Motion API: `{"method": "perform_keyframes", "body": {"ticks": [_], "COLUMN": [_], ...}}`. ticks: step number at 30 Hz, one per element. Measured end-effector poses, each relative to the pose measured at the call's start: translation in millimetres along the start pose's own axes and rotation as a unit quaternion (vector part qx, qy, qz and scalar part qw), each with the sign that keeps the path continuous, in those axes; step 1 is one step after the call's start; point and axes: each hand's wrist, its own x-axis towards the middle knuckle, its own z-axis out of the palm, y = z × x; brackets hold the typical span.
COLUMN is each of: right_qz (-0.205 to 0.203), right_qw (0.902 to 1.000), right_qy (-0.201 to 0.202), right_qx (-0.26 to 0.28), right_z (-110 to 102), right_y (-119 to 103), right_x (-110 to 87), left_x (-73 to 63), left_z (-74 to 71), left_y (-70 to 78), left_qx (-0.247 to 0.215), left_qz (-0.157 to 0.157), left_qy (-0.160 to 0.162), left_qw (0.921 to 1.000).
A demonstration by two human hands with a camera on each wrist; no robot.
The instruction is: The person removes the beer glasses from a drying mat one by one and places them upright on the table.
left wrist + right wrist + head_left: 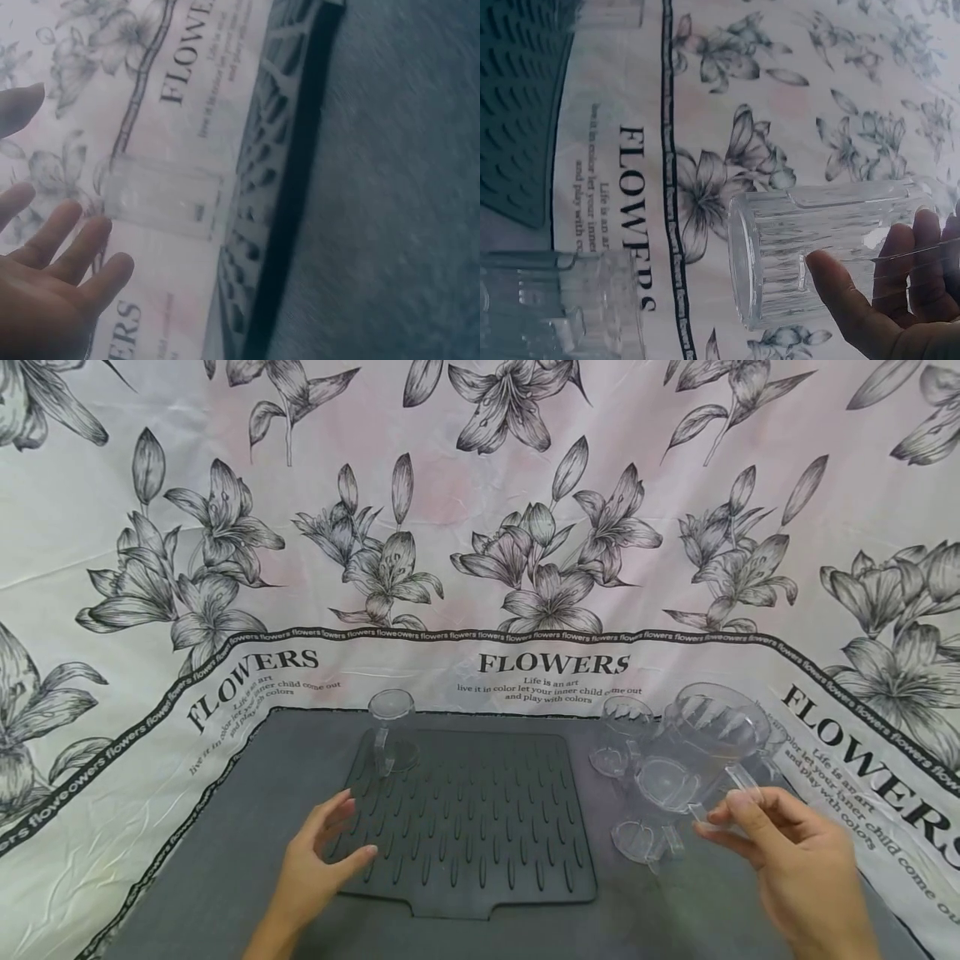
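My right hand (802, 868) grips the handle of a clear, ribbed pitcher (716, 727), which is tilted and raised at the right. In the right wrist view, the pitcher's (765, 262) round end points left, away from the fingers. My left hand (322, 856) holds nothing, thumb and fingers spread above the left edge of a dark draining mat (465, 893) with raised ridges. On the mat's back left corner stands a clear mug (392, 706), beyond the left fingertips. Behind the pitcher is another clear mug (622, 722), and a clear vessel (637, 842) shows partly below it.
The grey tabletop (225, 827) carries the mat in its middle and the clear vessels to the right. A white cloth (420, 602) printed with lilies and lettering hangs round the back and both sides, meeting the table's edges.
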Motion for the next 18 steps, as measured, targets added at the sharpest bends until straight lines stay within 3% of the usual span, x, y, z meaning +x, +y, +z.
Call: {"method": "perform_keyframes", "body": {"ticks": [4, 8, 12, 18], "right_qz": [0.016, 0.013, 0.01, 0.011], "right_qw": [0.9978, 0.994, 0.9913, 0.9878], "right_qy": [0.057, 0.101, 0.124, 0.148], "right_qx": [-0.031, -0.042, -0.044, -0.046], "right_z": [-11.1, -23.5, -36.7, -53.5], "right_y": [1.8, 4.5, 8.6, 15.7], "right_x": [-1.0, -1.8, -4.6, -7.6], "left_x": [-1.4, -3.2, -8.0, -11.4], "left_z": [-4.1, -10.0, -16.7, -21.4], "left_y": [-8.3, -14.2, -21.9, -37.1], "left_qx": [0.01, 0.049, 0.078, 0.081], "left_qz": [-0.031, -0.06, -0.086, -0.114], "left_qy": [0.005, 0.01, 0.005, -0.008], "left_qw": [0.9995, 0.9969, 0.9932, 0.9901]}}
